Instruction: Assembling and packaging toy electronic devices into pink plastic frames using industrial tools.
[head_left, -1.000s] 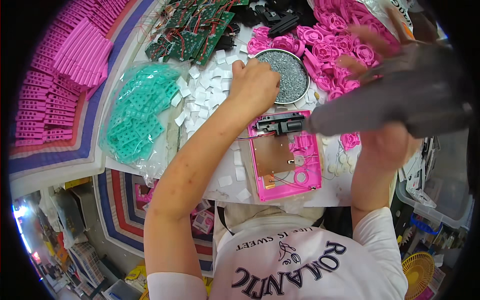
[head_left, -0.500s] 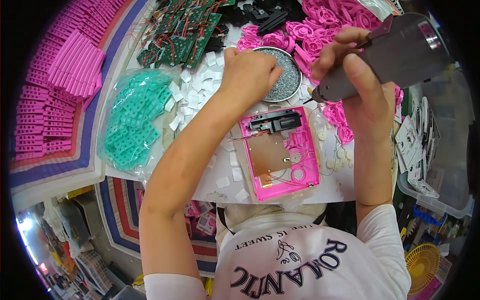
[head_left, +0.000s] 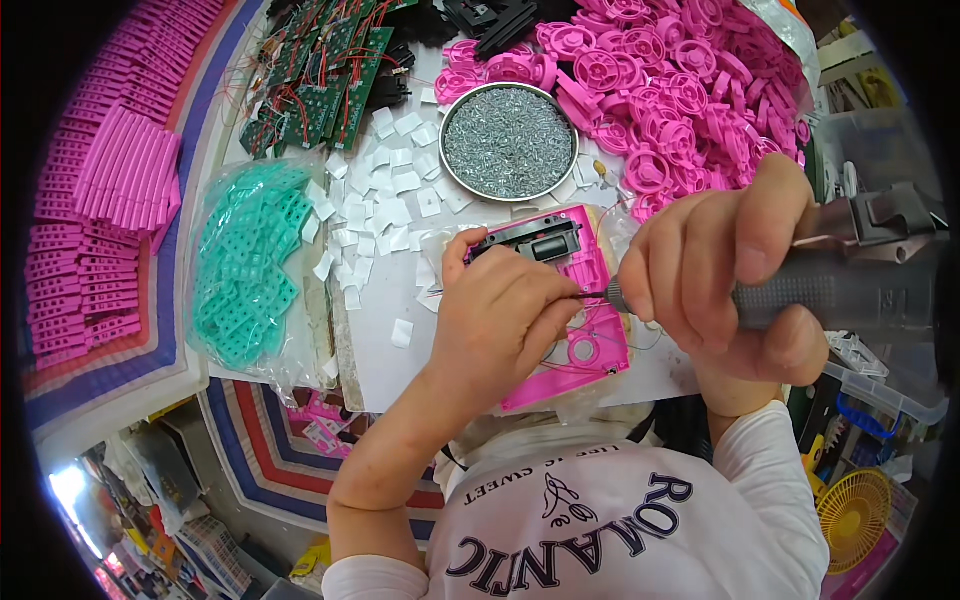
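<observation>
My right hand is wrapped round a dark grey electric screwdriver, held sideways with its thin bit pointing left. At the bit's tip, my left hand has thumb and fingers pinched together; what they hold, if anything, is too small to make out. Below lies a pink plastic casing, open side up, with thin wires in it. A black mechanism sits at its far end. My left hand covers much of the casing's left half.
Beyond the casing stands a round dish of small metal screws. Left of it are scattered white squares, a bag of teal parts and green circuit boards. Pink ring-shaped parts are heaped at the far right.
My left hand has come from the screw dish down to the casing. My right hand has lowered the screwdriver, levelled it, and its bit now meets the left fingertips.
</observation>
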